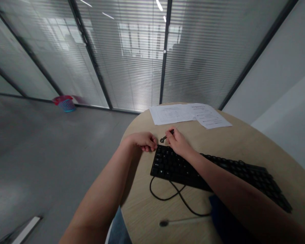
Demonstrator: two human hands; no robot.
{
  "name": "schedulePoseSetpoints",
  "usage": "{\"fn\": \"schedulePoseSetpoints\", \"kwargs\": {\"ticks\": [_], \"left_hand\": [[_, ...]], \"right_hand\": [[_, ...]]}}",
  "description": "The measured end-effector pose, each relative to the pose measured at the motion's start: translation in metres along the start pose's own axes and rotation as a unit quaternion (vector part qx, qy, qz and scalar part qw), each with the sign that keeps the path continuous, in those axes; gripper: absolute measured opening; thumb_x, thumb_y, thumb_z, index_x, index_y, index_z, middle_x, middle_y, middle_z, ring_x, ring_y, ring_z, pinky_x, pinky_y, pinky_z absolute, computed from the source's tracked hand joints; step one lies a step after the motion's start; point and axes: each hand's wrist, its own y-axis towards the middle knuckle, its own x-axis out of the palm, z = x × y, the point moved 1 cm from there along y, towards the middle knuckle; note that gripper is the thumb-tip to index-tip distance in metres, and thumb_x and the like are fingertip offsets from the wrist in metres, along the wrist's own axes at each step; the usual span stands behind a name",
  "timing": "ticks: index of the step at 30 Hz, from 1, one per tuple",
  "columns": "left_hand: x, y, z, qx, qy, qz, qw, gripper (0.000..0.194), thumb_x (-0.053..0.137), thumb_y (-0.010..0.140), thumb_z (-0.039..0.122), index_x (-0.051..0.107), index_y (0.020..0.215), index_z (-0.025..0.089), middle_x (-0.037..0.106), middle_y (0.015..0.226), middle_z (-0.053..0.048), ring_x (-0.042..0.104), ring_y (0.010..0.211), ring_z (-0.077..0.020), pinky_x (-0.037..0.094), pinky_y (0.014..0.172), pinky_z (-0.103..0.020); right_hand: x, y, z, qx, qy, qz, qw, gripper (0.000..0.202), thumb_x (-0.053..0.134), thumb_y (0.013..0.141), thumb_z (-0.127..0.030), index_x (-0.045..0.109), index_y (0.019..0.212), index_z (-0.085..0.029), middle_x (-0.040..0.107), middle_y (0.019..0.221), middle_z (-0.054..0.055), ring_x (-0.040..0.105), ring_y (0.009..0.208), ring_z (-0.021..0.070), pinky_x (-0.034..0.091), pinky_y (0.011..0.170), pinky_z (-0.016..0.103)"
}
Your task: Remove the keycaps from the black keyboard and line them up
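A black keyboard (167, 166) lies across the round wooden table, partly hidden under my right forearm. My right hand (177, 141) is closed round a small dark tool with a forked end (163, 139), held just above the keyboard's far left edge. Beside the keyboard's far left corner is my left hand (147, 141), its fingers curled together. Its fingertips meet that corner, but whether they pinch anything is hidden. A black cable (165, 199) loops on the near side of the keyboard.
Printed sheets (173, 114) lie at the table's far edge. Nearer me rests a thin pale stick with a dark tip (164, 223), beside something dark blue (225, 217). A red and blue basket (66, 103) stands on the floor by the glass partition (132, 78).
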Motion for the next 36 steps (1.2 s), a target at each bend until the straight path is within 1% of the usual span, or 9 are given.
{"fn": "schedulePoseSetpoints", "kwargs": {"ticks": [3, 7, 9, 16, 20, 23, 28, 32, 36], "left_hand": [[-0.002, 0.0, -0.003, 0.02, -0.028, 0.011, 0.999, 0.027, 0.08, 0.068, 0.032, 0.068, 0.087, 0.017, 0.07, 0.068, 0.0, 0.058, 0.05, -0.009, 0.041, 0.046, -0.018], [-0.005, -0.004, 0.001, 0.081, -0.098, 0.107, 0.986, 0.041, 0.076, 0.076, 0.049, 0.069, 0.1, 0.017, 0.074, 0.086, -0.004, 0.063, 0.058, -0.0093, 0.039, 0.046, -0.016], [-0.003, -0.006, 0.006, 0.108, -0.121, 0.13, 0.978, 0.046, 0.075, 0.077, 0.053, 0.069, 0.103, 0.016, 0.074, 0.096, -0.006, 0.064, 0.061, -0.0085, 0.037, 0.045, -0.016], [0.008, -0.002, 0.017, 0.115, -0.149, 0.124, 0.974, 0.038, 0.083, 0.068, 0.042, 0.07, 0.09, 0.014, 0.066, 0.07, 0.0, 0.06, 0.06, -0.0088, 0.037, 0.047, -0.015], [0.01, 0.0, 0.017, 0.114, -0.181, 0.126, 0.969, 0.037, 0.084, 0.063, 0.039, 0.07, 0.085, 0.013, 0.064, 0.069, 0.0, 0.057, 0.059, -0.0081, 0.039, 0.049, -0.016], [0.007, 0.003, 0.018, 0.124, -0.19, 0.156, 0.961, 0.041, 0.083, 0.064, 0.042, 0.07, 0.09, 0.013, 0.066, 0.075, -0.002, 0.056, 0.059, -0.008, 0.041, 0.05, -0.017], [-0.01, 0.027, 0.036, 0.121, -0.02, 0.298, 0.947, 0.031, 0.072, 0.078, 0.04, 0.069, 0.095, 0.015, 0.071, 0.086, -0.006, 0.06, 0.066, -0.0116, 0.048, 0.058, -0.021], [-0.018, 0.064, 0.054, 0.121, 0.075, 0.33, 0.933, 0.013, 0.075, 0.07, 0.024, 0.073, 0.079, 0.015, 0.07, 0.074, -0.004, 0.061, 0.069, -0.0162, 0.047, 0.064, -0.024], [-0.018, 0.088, 0.054, 0.125, 0.144, 0.342, 0.92, 0.013, 0.073, 0.073, 0.025, 0.078, 0.082, 0.016, 0.075, 0.08, -0.006, 0.065, 0.077, -0.0205, 0.048, 0.073, -0.027]], "right_hand": [[-0.001, -0.001, -0.003, -0.015, -0.015, 0.0, 1.0, 0.019, 0.044, 0.101, -0.042, 0.047, 0.097, -0.025, 0.056, 0.069, -0.003, 0.057, 0.063, 0.0182, 0.043, 0.063, 0.029], [-0.002, -0.004, -0.01, -0.025, -0.046, 0.006, 0.999, 0.016, 0.044, 0.101, -0.039, 0.048, 0.098, -0.024, 0.063, 0.076, 0.0, 0.062, 0.07, 0.0194, 0.044, 0.067, 0.03], [-0.002, -0.004, -0.011, -0.027, -0.054, -0.001, 0.998, 0.016, 0.044, 0.101, -0.039, 0.048, 0.099, -0.024, 0.066, 0.079, 0.001, 0.064, 0.072, 0.0199, 0.044, 0.069, 0.03], [-0.001, -0.004, -0.017, -0.05, -0.127, -0.015, 0.991, 0.014, 0.045, 0.103, -0.036, 0.051, 0.104, -0.023, 0.07, 0.089, 0.006, 0.066, 0.079, 0.0227, 0.042, 0.07, 0.031], [-0.004, -0.005, -0.027, -0.032, -0.211, -0.026, 0.977, 0.017, 0.045, 0.104, -0.037, 0.053, 0.105, -0.022, 0.072, 0.088, 0.009, 0.067, 0.078, 0.0243, 0.038, 0.065, 0.03], [-0.016, -0.003, -0.028, -0.023, -0.232, 0.006, 0.972, 0.016, 0.046, 0.103, -0.035, 0.054, 0.104, -0.021, 0.073, 0.09, 0.011, 0.068, 0.079, 0.0256, 0.038, 0.065, 0.031], [-0.054, 0.004, -0.016, 0.002, -0.173, 0.096, 0.98, 0.014, 0.046, 0.101, -0.036, 0.049, 0.095, -0.024, 0.069, 0.082, 0.006, 0.066, 0.076, 0.0245, 0.039, 0.065, 0.03], [-0.075, 0.004, -0.007, 0.022, -0.125, 0.125, 0.984, 0.019, 0.044, 0.1, -0.042, 0.047, 0.091, -0.025, 0.064, 0.072, 0.001, 0.06, 0.064, 0.0222, 0.038, 0.063, 0.031], [-0.077, 0.004, 0.0, 0.042, -0.112, 0.106, 0.987, 0.022, 0.045, 0.099, -0.045, 0.047, 0.089, -0.025, 0.061, 0.07, 0.0, 0.057, 0.061, 0.021, 0.037, 0.062, 0.031]]}}
